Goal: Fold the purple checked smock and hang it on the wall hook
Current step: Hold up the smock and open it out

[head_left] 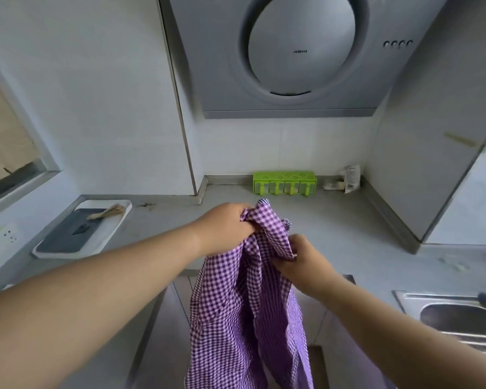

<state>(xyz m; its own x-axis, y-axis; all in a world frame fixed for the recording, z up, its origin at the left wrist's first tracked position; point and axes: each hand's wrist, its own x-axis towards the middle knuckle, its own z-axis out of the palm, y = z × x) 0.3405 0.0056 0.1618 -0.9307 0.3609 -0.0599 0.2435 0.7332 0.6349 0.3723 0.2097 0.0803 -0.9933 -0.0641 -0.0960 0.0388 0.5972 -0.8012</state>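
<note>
While the purple checked smock [247, 304] hangs in front of the person, both hands hold it up above the near edge of the grey bench [334, 228]. The left hand [225, 224] has its fingers [247, 221] clenched round a bunched top part of the cloth, and a fold of the fabric pokes up just beyond its knuckles. The right hand [300, 259] sits a little lower and nearer, its fingers curled in and pinching the cloth's right edge. From these two grips the smock drops in loose, crumpled folds down past the bench front and out of the bottom of the view; it is not folded flat.

At the back of the bench, against the wall, stands a green spice rack [285, 182], with a crumpled white packet [351, 178] to its right. On the left part of the bench lies a white tray [107, 237] with a dark insert and a pale brush resting on it. A steel sink [460, 318] is set into the bench at the right. Overhead hangs a grey range hood [292, 51] with a big round panel. No wall hook shows anywhere in the view.
</note>
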